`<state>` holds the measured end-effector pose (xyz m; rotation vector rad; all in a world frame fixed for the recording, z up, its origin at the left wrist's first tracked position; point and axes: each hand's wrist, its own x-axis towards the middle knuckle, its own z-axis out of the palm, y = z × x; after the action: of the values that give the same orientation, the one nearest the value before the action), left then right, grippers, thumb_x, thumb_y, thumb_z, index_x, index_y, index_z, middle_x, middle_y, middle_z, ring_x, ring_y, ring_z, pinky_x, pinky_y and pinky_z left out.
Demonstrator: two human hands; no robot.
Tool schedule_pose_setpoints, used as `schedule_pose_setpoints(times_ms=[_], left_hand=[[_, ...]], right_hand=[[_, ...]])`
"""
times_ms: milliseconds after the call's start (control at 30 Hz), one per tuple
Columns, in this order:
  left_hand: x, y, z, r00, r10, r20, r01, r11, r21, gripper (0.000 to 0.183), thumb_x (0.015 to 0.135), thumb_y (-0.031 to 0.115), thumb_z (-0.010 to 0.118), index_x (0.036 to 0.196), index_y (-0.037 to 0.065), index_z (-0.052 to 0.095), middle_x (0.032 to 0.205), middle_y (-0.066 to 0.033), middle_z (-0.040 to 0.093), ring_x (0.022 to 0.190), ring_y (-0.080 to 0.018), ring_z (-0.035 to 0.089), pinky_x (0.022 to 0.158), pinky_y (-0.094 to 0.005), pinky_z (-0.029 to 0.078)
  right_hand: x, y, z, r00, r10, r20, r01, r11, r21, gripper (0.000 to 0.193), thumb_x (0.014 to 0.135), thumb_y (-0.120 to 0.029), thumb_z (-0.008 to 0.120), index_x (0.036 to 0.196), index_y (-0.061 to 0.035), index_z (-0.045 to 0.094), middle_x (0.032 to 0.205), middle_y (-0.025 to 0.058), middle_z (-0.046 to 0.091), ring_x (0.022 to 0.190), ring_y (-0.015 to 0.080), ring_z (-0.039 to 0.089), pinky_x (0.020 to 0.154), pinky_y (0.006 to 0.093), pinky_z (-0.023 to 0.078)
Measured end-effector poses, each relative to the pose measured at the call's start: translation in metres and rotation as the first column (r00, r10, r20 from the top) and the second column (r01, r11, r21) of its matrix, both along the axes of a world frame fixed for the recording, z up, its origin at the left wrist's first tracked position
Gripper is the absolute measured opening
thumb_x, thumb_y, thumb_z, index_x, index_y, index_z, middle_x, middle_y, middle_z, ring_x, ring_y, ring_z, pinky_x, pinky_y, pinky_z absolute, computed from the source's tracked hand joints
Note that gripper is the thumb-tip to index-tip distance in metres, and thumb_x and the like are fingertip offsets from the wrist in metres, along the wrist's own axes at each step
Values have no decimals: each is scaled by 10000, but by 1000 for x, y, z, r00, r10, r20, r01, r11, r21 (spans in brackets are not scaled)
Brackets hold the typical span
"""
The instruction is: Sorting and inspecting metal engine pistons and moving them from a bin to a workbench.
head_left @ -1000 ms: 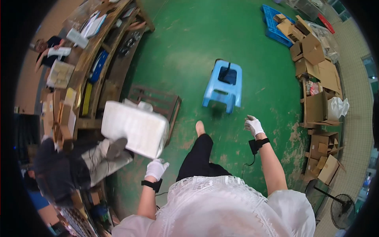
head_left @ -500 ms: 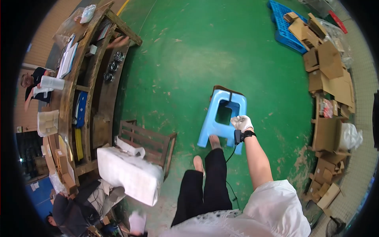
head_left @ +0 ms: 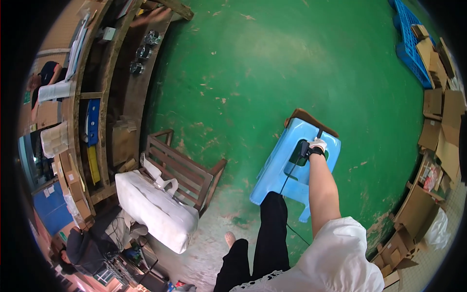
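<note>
A light blue plastic stool (head_left: 285, 165) stands on the green floor just ahead of my legs. Along its far edge runs a brown pad or board (head_left: 318, 122), with a dark strap crossing the blue rim beside it. My right hand (head_left: 318, 144), in a white glove, is closed on the stool's frame at the upper edge of its opening; the fingertips are partly hidden. A black device (head_left: 305, 149) is strapped at that wrist, and its cable runs down across the stool. My left hand does not show.
A brown wooden chair (head_left: 185, 170) with a white padded bundle (head_left: 155, 209) stands to my left. Beyond it is a wooden workbench (head_left: 104, 97) with shelves. Two people are on the left, one low down near me. Cardboard boxes (head_left: 408, 199) and a blue pallet (head_left: 411, 44) line the right.
My right hand has come down onto the stool's frame, and the stool has turned and sits farther right in view. My view has shifted. A blurred pale shape at the lower left is gone.
</note>
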<state>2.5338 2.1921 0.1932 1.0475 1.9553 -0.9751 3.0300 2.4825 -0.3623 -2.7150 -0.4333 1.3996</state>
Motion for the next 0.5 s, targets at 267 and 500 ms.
schedule_pose_setpoints(times_ms=[267,500], left_hand=[[32,48,13,938,248,242,-304,925,230,239,956,234,558,1002,54,708,938,-178,709,894,-339,671,807,-388,534],[14,67,-4,924,209,321,-333,852,405,316,936,336,599,1019,53,712,940,-176,715,876,-328,687,792,-397,537]], right_hand=[[-59,128,100,615,788,-21,-776,601,-190,371,861,-395,510,1092,-176,700,1218,71,668,1172,192,612,899,308,502],[-133,231,194,926,312,214,-377,717,586,255,746,-209,648,572,-30,599,674,168,666,722,305,672,684,330,507]])
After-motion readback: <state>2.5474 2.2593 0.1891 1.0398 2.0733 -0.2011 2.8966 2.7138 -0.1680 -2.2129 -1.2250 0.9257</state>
